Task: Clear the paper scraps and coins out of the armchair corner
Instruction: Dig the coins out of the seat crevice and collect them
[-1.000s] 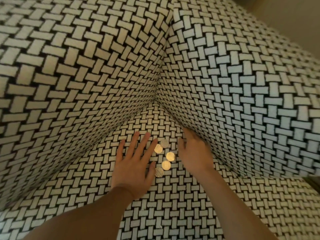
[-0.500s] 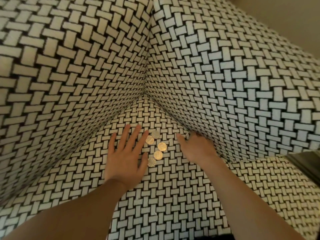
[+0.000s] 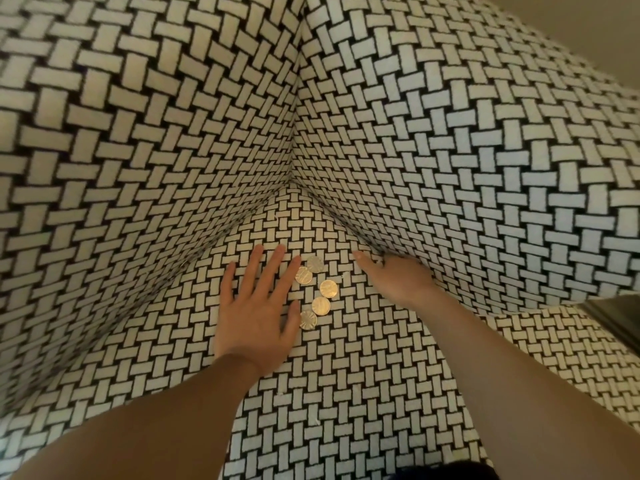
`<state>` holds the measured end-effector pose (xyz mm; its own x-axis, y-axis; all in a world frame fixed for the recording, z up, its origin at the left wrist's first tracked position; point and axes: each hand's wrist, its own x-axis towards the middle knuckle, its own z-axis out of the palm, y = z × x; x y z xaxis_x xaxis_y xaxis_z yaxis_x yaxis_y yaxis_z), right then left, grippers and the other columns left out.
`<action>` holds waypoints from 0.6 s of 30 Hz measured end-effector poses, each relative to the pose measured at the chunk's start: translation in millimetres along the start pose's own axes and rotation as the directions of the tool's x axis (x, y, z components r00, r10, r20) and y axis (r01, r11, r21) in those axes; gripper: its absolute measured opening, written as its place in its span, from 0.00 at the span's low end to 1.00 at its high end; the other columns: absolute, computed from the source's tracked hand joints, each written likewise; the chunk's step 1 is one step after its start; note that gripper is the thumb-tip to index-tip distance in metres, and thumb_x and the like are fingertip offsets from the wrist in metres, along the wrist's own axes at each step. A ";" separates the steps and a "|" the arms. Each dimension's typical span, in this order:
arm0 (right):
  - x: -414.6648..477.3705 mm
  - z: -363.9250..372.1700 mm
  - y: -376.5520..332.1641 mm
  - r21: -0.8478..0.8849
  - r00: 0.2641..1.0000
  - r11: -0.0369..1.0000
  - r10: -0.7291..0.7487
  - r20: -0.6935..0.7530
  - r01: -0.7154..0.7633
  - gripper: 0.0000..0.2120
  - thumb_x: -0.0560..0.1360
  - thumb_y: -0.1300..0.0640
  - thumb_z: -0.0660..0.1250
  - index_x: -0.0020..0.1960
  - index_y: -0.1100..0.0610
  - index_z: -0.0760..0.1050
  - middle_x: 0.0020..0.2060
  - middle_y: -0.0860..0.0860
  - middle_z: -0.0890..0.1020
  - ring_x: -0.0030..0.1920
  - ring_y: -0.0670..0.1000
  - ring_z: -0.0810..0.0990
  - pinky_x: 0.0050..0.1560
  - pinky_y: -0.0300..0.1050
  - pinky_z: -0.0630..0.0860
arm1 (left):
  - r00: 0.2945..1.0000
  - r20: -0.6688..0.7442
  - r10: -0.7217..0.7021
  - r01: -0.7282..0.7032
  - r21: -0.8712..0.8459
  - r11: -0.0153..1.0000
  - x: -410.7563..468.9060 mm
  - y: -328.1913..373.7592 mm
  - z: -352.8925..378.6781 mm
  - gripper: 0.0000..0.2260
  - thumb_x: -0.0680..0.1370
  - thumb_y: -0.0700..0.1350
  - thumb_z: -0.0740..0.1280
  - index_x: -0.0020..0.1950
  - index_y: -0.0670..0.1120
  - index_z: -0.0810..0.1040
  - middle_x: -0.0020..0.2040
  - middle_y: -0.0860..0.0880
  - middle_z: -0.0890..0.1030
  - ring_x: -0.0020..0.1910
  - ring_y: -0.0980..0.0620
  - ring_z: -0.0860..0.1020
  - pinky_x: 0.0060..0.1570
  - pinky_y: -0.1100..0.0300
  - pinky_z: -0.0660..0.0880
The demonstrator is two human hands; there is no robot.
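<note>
R hand [image 3: 394, 278] now digs into the gap at the seat's [image 3: 346, 375] right edge; can't tell if its fingers hold anything. L hand [image 3: 258, 313] stays flat, fingers straight. The 5 coins [image 3: 328, 289] haven't moved.

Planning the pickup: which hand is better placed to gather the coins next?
Left, probably: the left hand lies flat and open right beside the coins, while the right hand has its fingertips tucked into the seam at the armchair side.

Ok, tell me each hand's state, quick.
Left hand: open, flat on the seat beside the coins, holding nothing.
Right hand: cannot tell; tucked into the seat crease.
</note>
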<state>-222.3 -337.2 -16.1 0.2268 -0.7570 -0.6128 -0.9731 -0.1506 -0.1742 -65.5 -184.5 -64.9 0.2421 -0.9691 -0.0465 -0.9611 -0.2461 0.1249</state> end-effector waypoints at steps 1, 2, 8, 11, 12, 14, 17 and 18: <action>-4.1 6.3 4.1 -0.011 0.999 1.000 -0.005 -0.036 0.005 0.38 0.76 0.32 0.44 0.76 0.57 0.53 0.75 0.54 0.57 0.75 0.55 0.55 0.73 0.50 0.55 | 1.000 -0.002 0.002 -0.002 0.000 1.000 -0.1 0.3 0.1 0.28 0.77 0.56 0.47 0.77 0.54 0.51 0.78 0.51 0.52 0.77 0.47 0.49 0.71 0.42 0.48; -7.4 12.4 8.9 0.004 0.998 1.000 -0.013 -0.061 0.013 0.38 0.76 0.33 0.45 0.77 0.56 0.51 0.76 0.53 0.55 0.76 0.54 0.52 0.74 0.50 0.52 | 1.000 -0.002 0.005 -0.005 0.002 1.000 -0.4 0.3 0.5 0.28 0.78 0.56 0.47 0.77 0.54 0.51 0.78 0.51 0.51 0.77 0.47 0.49 0.71 0.42 0.48; -9.1 25.5 24.9 0.169 0.986 0.978 -0.099 -0.136 0.121 0.33 0.77 0.36 0.49 0.77 0.52 0.52 0.76 0.50 0.56 0.76 0.51 0.53 0.75 0.52 0.53 | 1.000 -0.006 0.009 -0.008 0.028 1.000 -0.5 -2.1 2.9 0.28 0.78 0.56 0.47 0.78 0.53 0.52 0.78 0.51 0.51 0.77 0.47 0.48 0.72 0.42 0.48; -16.0 24.6 24.2 0.195 0.979 0.972 -0.093 -0.182 0.129 0.30 0.78 0.40 0.52 0.76 0.52 0.54 0.75 0.50 0.59 0.75 0.52 0.57 0.75 0.50 0.55 | 1.000 -0.010 0.009 -0.009 0.025 1.000 -0.4 -1.6 3.8 0.28 0.78 0.56 0.47 0.78 0.52 0.52 0.78 0.51 0.51 0.77 0.47 0.48 0.72 0.42 0.47; -20.6 22.4 24.3 0.203 0.974 0.969 -0.099 -0.205 0.141 0.28 0.79 0.42 0.53 0.76 0.51 0.56 0.74 0.50 0.62 0.74 0.52 0.59 0.74 0.48 0.55 | 1.000 -0.011 0.010 -0.009 0.024 1.000 0.2 -1.5 3.7 0.28 0.78 0.56 0.47 0.77 0.52 0.52 0.78 0.51 0.51 0.77 0.47 0.49 0.72 0.42 0.47; -33.1 16.9 26.1 0.155 0.965 0.975 -0.118 -0.235 0.157 0.26 0.79 0.46 0.56 0.75 0.50 0.59 0.71 0.49 0.67 0.71 0.52 0.64 0.71 0.45 0.60 | 1.000 -0.012 0.012 -0.012 0.022 1.000 0.2 -0.7 3.2 0.28 0.78 0.56 0.47 0.77 0.52 0.53 0.78 0.51 0.52 0.77 0.47 0.49 0.72 0.42 0.46; -48.6 8.1 29.6 0.074 0.965 0.995 -0.052 -0.257 0.073 0.22 0.78 0.46 0.58 0.71 0.51 0.65 0.62 0.51 0.77 0.62 0.54 0.74 0.63 0.50 0.72 | 1.000 -0.016 0.004 -0.004 0.025 1.000 0.1 -0.7 2.7 0.27 0.78 0.56 0.46 0.77 0.52 0.52 0.78 0.51 0.52 0.77 0.47 0.49 0.72 0.42 0.46; -51.9 6.1 31.9 0.077 0.967 0.997 0.006 -0.253 0.014 0.22 0.78 0.45 0.57 0.69 0.53 0.67 0.59 0.53 0.79 0.59 0.55 0.76 0.61 0.51 0.74 | 1.000 -0.015 0.002 -0.001 0.027 1.000 -0.5 -0.2 2.4 0.28 0.78 0.56 0.46 0.77 0.53 0.52 0.78 0.51 0.52 0.77 0.48 0.49 0.72 0.43 0.46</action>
<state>-264.8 -298.9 5.4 0.2039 -0.8942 -0.3985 -0.9639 -0.1121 -0.2417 -65.8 -183.9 -67.3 0.2425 -0.9696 -0.0313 -0.9647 -0.2444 0.0978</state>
